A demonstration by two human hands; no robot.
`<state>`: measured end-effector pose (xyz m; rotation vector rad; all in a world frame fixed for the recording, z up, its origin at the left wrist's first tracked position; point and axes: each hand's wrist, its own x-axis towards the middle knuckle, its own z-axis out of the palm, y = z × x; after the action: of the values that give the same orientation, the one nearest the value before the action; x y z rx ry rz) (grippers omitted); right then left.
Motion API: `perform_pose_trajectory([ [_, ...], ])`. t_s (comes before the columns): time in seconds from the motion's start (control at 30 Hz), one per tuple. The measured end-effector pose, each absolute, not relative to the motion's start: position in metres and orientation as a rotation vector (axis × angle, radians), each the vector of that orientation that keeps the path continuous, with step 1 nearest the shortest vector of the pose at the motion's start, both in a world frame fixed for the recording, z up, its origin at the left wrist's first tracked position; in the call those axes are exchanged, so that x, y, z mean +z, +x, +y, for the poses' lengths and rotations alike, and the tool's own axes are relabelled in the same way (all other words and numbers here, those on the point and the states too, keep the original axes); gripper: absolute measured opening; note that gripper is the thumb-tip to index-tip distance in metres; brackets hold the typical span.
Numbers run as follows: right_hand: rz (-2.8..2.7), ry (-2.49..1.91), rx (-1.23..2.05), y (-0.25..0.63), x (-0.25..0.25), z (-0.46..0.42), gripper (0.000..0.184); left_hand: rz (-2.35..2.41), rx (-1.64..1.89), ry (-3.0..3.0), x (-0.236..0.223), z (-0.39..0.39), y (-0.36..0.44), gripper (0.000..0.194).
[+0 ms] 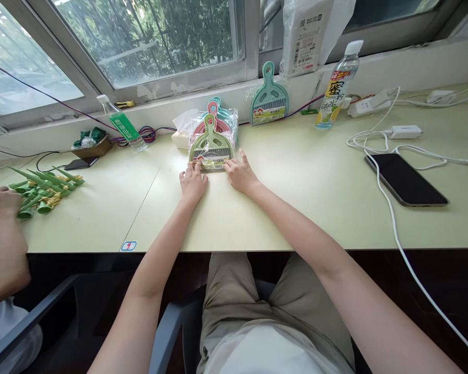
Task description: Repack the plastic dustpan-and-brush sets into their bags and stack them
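Observation:
A green mini dustpan and brush set (209,148) in clear plastic wrap stands upright near the middle of the table. Behind it, a pink set (212,108) and a blue-green one (232,122) stand close together, mostly hidden. My left hand (193,183) grips the lower left corner of the green set with bent fingers. At its lower right corner, my right hand (242,174) pinches the wrap, its index finger pointing up along the side. Another wrapped teal dustpan set (270,98) leans on the wall to the right, apart from both hands.
Bottles (124,124) (338,85) stand left and right near the wall. A tissue pack (182,136) sits left of the sets. At right lie a phone (407,179) and white cables (390,208). A co-worker's hand (2,202) is by green plastic pieces (47,189).

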<state>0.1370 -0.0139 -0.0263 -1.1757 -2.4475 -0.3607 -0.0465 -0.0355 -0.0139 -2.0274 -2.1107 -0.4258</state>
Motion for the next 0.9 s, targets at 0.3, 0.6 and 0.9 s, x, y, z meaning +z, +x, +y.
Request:
perform_pose_trajectory([
  [0.3, -2.443, -1.175, -0.332, 0.1379, -0.0274, -0.0122, 0.037, -2.121, -0.400, -2.020, -0.0140, -0.0362, -0.0477, 0.056],
  [0.6, -2.447, -1.174, -0.294, 0.1382, -0.0270, -0.0127, 0.038, -2.031, -0.376, -2.104, -0.0121, -0.0396, -0.0468, 0.058],
  [0.9, -2.443, -1.166, -0.298, 0.1382, -0.0274, -0.0131, 0.040, -1.888, -0.304, -2.174, -0.0142, -0.0386, -0.0455, 0.058],
])
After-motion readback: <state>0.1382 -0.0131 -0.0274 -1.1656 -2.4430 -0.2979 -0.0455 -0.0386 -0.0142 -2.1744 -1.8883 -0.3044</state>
